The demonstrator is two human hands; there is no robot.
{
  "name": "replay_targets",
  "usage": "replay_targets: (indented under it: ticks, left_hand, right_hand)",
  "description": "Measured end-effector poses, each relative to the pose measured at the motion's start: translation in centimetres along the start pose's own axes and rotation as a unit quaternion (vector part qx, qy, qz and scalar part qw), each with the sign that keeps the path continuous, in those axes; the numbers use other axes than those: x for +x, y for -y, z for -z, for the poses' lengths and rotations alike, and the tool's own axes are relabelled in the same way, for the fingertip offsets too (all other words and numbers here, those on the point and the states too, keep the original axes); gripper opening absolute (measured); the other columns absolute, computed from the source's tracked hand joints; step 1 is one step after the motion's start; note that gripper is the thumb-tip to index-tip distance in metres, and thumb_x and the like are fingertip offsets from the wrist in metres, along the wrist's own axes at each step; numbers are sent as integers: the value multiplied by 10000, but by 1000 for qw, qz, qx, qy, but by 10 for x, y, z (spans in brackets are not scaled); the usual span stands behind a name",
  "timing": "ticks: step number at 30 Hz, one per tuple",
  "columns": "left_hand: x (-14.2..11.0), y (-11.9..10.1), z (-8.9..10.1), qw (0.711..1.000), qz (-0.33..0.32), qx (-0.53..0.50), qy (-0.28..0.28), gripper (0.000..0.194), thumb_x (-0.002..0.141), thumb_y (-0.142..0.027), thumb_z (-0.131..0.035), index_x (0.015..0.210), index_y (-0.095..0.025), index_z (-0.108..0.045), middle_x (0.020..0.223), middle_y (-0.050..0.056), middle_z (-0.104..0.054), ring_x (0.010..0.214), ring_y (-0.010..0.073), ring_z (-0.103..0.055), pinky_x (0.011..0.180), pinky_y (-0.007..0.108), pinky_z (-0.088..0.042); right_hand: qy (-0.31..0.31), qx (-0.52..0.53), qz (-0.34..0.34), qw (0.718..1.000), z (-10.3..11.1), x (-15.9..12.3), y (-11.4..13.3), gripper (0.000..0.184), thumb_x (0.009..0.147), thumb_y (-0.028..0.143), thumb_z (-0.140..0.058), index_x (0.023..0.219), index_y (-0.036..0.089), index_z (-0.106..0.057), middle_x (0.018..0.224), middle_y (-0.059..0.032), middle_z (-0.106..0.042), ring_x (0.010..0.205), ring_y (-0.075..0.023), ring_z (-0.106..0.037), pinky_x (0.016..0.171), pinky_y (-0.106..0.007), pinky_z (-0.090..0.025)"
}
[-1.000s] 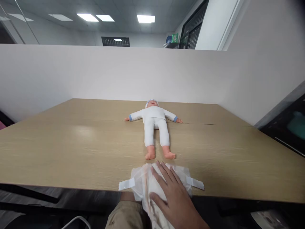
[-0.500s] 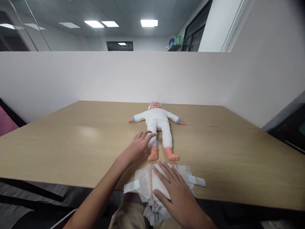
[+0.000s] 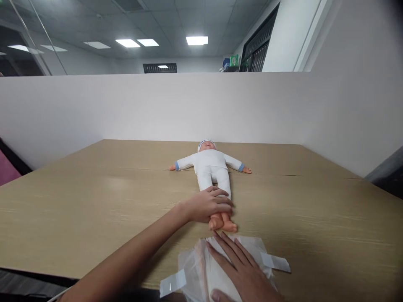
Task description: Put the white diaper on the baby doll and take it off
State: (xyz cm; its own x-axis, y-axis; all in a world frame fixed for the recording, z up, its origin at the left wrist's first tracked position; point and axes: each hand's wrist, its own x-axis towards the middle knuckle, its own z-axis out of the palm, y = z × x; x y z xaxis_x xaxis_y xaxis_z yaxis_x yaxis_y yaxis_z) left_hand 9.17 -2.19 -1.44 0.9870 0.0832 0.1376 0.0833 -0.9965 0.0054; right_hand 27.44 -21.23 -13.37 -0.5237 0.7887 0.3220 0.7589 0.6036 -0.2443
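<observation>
A baby doll [image 3: 210,160] in a white suit with blue cuffs and a white cap lies on its back, arms spread, feet toward me. My left hand [image 3: 210,204] wraps over both of its lower legs, which are pressed together above the bare feet. Below the feet, an unfolded white diaper [image 3: 217,272] lies at the near table edge, its two side tapes spread outward. My right hand [image 3: 241,268] rests flat on the diaper with the fingers stretched toward the doll's feet.
The wooden table [image 3: 94,197] reaches to a low white partition [image 3: 157,109] at the back. A white wall [image 3: 346,96] stands on the right. Something pink [image 3: 8,167] with a black edge shows at the far left.
My left hand has moved from beside one leg onto both lower legs and closed round them. The doll's legs have come together. My right hand stays on the diaper.
</observation>
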Motion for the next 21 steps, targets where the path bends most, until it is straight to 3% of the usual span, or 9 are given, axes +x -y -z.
replay_targets:
  ticks: [3,7,12,18,21]
  left_hand:
    - [7,5,14,996,5,-75,-42,338,1000,-308,-618,1320,-239,-703,1463,92,-724,1388,331,-590,1177,455,-433]
    - [16,14,54,969,16,-205,-135,372,958,-237,-627,1322,-214,-698,1351,81,-770,1255,258,-681,1141,404,-476]
    - [22,30,98,926,142,-301,-177,456,928,-408,-765,1338,-219,-709,1266,52,-781,1158,237,-719,1006,383,-534]
    - [19,49,117,916,140,-294,-234,436,937,-417,-774,1289,-164,-723,1245,76,-778,1122,227,-712,993,368,-521]
    - [15,53,121,913,149,-275,-261,439,978,-428,-726,1316,-148,-709,1301,79,-756,1158,233,-703,1042,388,-508]
  right_hand:
    - [56,30,-9,998,20,11,-6,838,1022,636,-638,1738,417,-261,1794,-21,-306,1628,-345,-420,1299,-516,-443]
    - [98,46,-46,993,38,35,-13,774,1073,575,-589,1743,430,-230,1814,9,-243,1676,-317,-326,1356,-557,-361]
    - [78,33,-86,993,33,83,-36,662,1126,514,-507,1740,404,-284,1831,15,-220,1704,-268,-254,1397,-572,-267]
    - [48,24,-81,995,24,154,-85,611,1142,511,-460,1693,247,-440,1791,-70,-358,1689,-288,-290,1397,-531,-247]
    - [3,27,-76,997,25,186,-105,578,1146,480,-452,1630,173,-531,1748,-90,-442,1647,-294,-370,1373,-461,-264]
